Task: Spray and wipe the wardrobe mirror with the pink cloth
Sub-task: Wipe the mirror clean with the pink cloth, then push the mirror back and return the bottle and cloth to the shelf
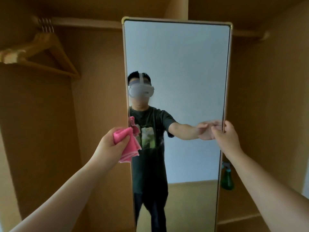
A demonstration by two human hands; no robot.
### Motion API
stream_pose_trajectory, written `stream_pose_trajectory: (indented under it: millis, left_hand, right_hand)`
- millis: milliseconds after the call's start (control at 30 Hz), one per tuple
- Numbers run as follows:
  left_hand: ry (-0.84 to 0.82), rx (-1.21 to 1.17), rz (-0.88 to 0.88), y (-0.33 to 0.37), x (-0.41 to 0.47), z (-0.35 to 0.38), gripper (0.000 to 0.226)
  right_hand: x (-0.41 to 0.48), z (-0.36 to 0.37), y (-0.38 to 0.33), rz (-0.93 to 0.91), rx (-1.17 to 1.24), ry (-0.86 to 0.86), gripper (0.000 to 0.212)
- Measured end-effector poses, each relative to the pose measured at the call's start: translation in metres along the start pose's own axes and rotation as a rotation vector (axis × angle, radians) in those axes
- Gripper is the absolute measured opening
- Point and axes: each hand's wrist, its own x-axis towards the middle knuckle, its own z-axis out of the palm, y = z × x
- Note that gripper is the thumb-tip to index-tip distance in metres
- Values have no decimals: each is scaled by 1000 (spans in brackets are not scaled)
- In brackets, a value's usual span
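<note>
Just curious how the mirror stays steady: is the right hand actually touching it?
Touching. The head view shows the right hand gripping the mirror at its right edge, the fingers meeting their own reflection with no gap.

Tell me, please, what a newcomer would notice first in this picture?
First the tall mirror, standing in the middle of the wooden wardrobe and reflecting the person. Next the pink cloth, bunched in the left hand at the mirror's left edge, while the right hand holds its right edge. A green spray bottle stands low behind that edge, and wooden hangers hang at the upper left.
</note>
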Motion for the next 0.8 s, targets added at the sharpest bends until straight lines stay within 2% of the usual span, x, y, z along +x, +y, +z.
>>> stream_pose_trajectory:
  millis: [167,400,533,700,800]
  left_hand:
    - [-40,-11,30,-5,7,-9,14]
    - [-84,-76,108,-6,18,-6,14]
    - [-99,-133,134,-2,22,0,16]
    - [-162,-121,134,-2,27,0,20]
    - [-160,-120,136,-1,29,0,21]
  right_hand:
    - [-15,-1,0,-26,-25,51,53]
    - [-51,-18,0,-80,-84,81,63]
    - [-80,-23,-4,-202,-157,140,64]
    - [-101,-14,-12,-371,-112,150,68]
    - [-105,-8,-9,-492,-208,204,67]
